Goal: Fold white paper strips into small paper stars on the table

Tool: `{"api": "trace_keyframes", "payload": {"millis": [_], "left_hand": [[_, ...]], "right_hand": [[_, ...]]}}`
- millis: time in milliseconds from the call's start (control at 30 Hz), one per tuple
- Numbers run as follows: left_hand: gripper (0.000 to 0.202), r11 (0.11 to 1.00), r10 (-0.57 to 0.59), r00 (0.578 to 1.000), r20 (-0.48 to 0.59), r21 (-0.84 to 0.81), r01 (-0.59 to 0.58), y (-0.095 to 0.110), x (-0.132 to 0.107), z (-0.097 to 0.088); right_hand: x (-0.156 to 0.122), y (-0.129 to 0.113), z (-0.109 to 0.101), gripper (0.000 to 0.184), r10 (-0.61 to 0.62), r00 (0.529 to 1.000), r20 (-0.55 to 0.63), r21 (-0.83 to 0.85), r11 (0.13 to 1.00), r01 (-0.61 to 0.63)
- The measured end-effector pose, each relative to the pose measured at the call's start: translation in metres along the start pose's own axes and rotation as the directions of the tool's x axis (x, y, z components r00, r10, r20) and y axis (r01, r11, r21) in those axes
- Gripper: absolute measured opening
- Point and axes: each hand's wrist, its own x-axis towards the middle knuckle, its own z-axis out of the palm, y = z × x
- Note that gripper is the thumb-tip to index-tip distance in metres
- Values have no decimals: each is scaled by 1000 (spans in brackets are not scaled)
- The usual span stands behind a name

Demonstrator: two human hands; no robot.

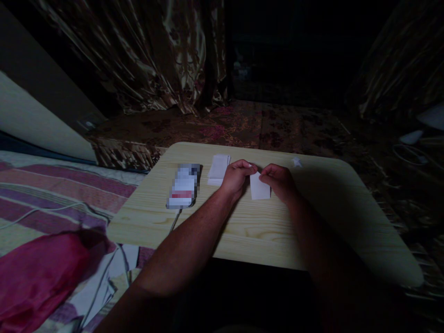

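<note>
Both my hands hold a small white sheet of paper [260,187] above the middle of the wooden table [194,226]. My left hand [238,175] pinches its upper left edge between thumb and fingers. At the upper right edge, my right hand [279,179] grips it with thumb and bent fingers. The sheet's lower part hangs flat toward me; its top is partly hidden by the fingers. Just left of my left hand lies a stack of white paper [218,167]. Beyond my right hand rests a small folded white paper piece [297,162].
A phone [183,185], its screen blurred out, lies on the table's left with a cable [175,219] attached. Left of the table is a bed with a striped cover [62,194] and a pink cloth [45,273]. Patterned curtains [187,51] hang behind.
</note>
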Motion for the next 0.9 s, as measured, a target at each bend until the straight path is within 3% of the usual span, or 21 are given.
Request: {"api": "trace_keyframes", "payload": {"millis": [700,900], "left_hand": [[19,992,15,1000,21,128,-17,-4,-3,2],[19,996,6,999,39,85,-9,-3,-2,1]], "right_hand": [[0,-3,1,14,12,1000,-23,-36,999,-13],[0,-2,2,16,29,999,-34,-33,999,-30]]}}
